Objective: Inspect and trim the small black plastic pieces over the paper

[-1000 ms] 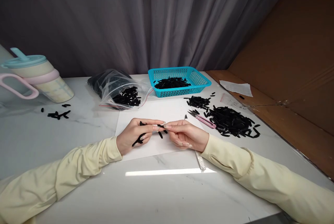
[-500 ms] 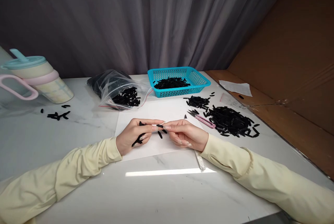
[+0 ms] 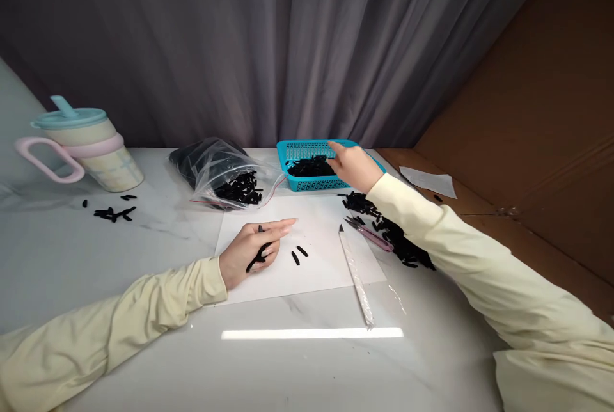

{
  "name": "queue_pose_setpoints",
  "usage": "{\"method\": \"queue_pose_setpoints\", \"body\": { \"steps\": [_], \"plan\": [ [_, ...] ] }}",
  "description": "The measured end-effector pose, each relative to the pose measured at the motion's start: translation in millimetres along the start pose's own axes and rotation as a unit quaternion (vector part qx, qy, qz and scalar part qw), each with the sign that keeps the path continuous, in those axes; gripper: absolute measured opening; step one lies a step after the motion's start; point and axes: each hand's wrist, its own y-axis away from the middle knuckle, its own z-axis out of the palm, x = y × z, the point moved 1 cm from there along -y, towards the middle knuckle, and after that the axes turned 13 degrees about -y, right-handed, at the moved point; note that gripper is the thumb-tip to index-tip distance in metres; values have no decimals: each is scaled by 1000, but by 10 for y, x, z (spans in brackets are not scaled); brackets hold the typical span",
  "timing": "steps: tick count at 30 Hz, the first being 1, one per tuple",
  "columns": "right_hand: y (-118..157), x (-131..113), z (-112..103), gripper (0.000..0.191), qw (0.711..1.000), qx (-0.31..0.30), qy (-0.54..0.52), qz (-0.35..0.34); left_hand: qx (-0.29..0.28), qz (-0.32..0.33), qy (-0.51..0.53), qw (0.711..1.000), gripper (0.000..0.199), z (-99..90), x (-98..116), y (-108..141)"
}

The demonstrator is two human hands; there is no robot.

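Note:
My left hand (image 3: 252, 252) rests over a white sheet (image 3: 316, 220), its lower fingers curled round several small black strips (image 3: 259, 258). Its thumb and forefinger reach forward, close together. Two more black strips (image 3: 298, 254) lie on the sheet, just right of these fingertips. Over the right side of a blue plastic basket (image 3: 316, 185) is my right hand (image 3: 352, 166), its thumb and forefinger apart and no piece visible between them. Inside the basket lies a heap of black strips (image 3: 311, 166). The other right fingers are partly hidden.
Right of centre lie a white pencil-like stick (image 3: 355, 277) and pink-handled snips (image 3: 371, 236), beside black piles (image 3: 403, 242) partly covered by my right arm. A clear zip bag (image 3: 225, 175) with black pieces stands behind. A tumbler (image 3: 103, 156) and loose strips (image 3: 114, 214) are left.
My right hand has left my left fingertips and moved back and right to the basket. The black piece between the fingertips is gone from there. My left hand stays nearly in place.

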Motion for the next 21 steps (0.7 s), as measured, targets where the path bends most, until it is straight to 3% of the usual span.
{"method": "queue_pose_setpoints", "body": {
  "steps": [2,5,7,10,13,16,19,21],
  "plan": [
    [117,-68,97,32,999,-18,26,-13,3,4,-13,1000,32,10,5,-4],
    [567,-208,339,27,992,-103,63,-30,5,14,-25,1000,32,19,0,-18],
    [882,-281,509,42,963,-211,163,-31,6,19,-24,1000,38,20,-10,-29],
    [1140,-324,676,39,924,-253,270,-92,5,24,-28,999,46,25,-21,-39],
    [1163,-254,721,37,893,-282,303,-174,3,24,-33,999,51,36,-19,-39],
    [1132,-125,640,29,916,-271,220,-197,17,13,-59,998,54,45,-17,-41],
    [1161,-43,511,15,952,-202,83,-213,29,23,-121,992,49,56,-20,-34],
    [1203,-35,455,8,959,-151,12,-240,23,45,-177,983,43,70,-21,-16]
  ]
}}
